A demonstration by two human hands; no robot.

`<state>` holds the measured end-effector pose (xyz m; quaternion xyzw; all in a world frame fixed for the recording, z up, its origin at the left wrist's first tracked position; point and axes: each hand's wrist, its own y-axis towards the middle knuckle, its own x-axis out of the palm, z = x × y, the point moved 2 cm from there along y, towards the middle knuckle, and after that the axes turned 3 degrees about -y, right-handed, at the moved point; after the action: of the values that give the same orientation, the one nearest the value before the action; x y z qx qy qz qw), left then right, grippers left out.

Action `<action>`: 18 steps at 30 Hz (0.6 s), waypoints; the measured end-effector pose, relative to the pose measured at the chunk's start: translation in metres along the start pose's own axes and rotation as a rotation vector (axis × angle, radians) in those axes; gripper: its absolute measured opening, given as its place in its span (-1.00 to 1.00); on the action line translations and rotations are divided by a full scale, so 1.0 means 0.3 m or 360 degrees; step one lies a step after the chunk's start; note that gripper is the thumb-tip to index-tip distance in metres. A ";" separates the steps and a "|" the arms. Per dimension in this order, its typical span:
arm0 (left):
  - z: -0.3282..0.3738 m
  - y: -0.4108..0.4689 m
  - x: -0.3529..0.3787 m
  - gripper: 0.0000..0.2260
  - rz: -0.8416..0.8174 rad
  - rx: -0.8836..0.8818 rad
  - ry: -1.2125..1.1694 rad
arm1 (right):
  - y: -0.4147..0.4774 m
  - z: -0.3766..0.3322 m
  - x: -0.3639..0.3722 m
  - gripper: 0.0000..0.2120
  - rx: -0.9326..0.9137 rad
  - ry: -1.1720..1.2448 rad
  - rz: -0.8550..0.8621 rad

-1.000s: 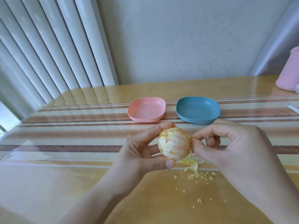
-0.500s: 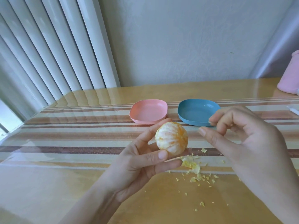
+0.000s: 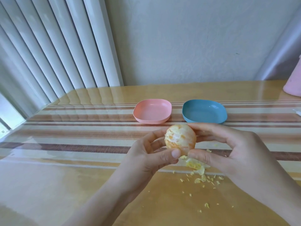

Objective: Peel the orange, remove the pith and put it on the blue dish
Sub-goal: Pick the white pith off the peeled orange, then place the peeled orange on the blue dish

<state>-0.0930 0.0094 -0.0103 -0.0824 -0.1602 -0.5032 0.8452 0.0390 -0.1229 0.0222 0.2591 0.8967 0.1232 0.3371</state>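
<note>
Change, right hand: half a second ago the right hand (image 3: pixel 236 152) hung clear of the orange (image 3: pixel 180 139), off to its right. Now it is back on the fruit, with the forefinger over the far top and the thumb under the near bottom.
Change, left hand: the left hand (image 3: pixel 146 155) has kept its hold. Its thumb now presses the near lower face, tip beside the right thumb, and its fingers lie behind the left flank.
Change, orange: a different face shows, with a white patch of pith toward the camera amid bare flesh.
Grip: both hands clamp the orange between thumb and fingers, one from each side, in the air above the table (image 3: pixel 81 185).
Blue dish: the blue dish (image 3: pixel 203 110) sits just beyond the grip, slightly right. Its whole inner floor shows plain blue.
Pink dish: the pink dish (image 3: pixel 152 113) sits beyond the grip, slightly left, beside the blue one but not touching it. Its floor shows plain pink.
Scraps: scraps (image 3: pixel 195 165) of peel and pith lie on the table under the grip and nearer than it. The largest clump is below the right thumb.
Pink tub: a pink tub (image 3: pixel 293 85) stands far right of the grip at the frame's edge. Its inside is hidden.
</note>
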 end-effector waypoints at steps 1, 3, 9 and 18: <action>-0.001 0.000 0.000 -0.50 0.0014 0.0008 0.0013 | 0.001 -0.001 0.001 -0.59 0.0001 0.0005 0.0018; -0.003 -0.001 0.001 -0.58 0.0015 0.0009 0.0026 | 0.001 0.003 0.005 -0.61 0.0019 0.0046 0.0073; -0.011 -0.004 0.010 -0.66 -0.0041 -0.0080 -0.0007 | -0.004 0.014 0.032 -0.59 -0.0101 -0.0216 0.0316; -0.012 -0.004 0.021 -0.49 0.0143 0.0162 0.0281 | 0.000 0.045 0.030 -0.62 -0.0286 -0.0516 0.0280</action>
<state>-0.0905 0.0025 -0.0114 -0.0017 -0.1067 -0.4614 0.8808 0.0422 -0.1173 0.0074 0.3218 0.7900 0.1886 0.4866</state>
